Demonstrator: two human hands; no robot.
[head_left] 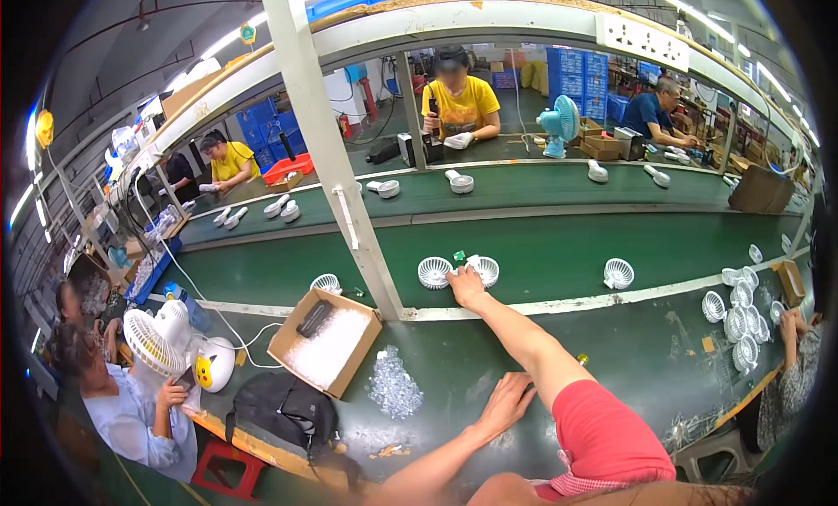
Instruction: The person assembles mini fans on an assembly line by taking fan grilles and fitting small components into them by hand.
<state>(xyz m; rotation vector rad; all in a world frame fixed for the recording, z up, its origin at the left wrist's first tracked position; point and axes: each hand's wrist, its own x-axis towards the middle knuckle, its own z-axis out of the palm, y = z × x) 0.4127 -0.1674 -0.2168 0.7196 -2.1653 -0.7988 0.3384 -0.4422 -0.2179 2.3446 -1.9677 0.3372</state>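
Note:
My right hand (468, 285) reaches across to the green conveyor belt, fingers bent down onto a round white fan housing (485, 270) and closed at its near left edge. Close on its left lies a second white fan housing (434, 273) with slatted ribs. A small green circuit board (459, 256) sits just beyond, between the two. My left hand (508, 402) rests low over the dark green bench, fingers stretched out and nothing in them, below my right forearm. On the bench to its left is a pile of small clear plastic pieces (394, 384).
A cardboard box (326, 342) of small white parts stands left, beside a black backpack (284, 410). A white post (336, 157) rises before the belt. More fan housings (740, 318) cluster at right, near another person's hand. Co-workers sit across the upper belt (524, 185) and at left.

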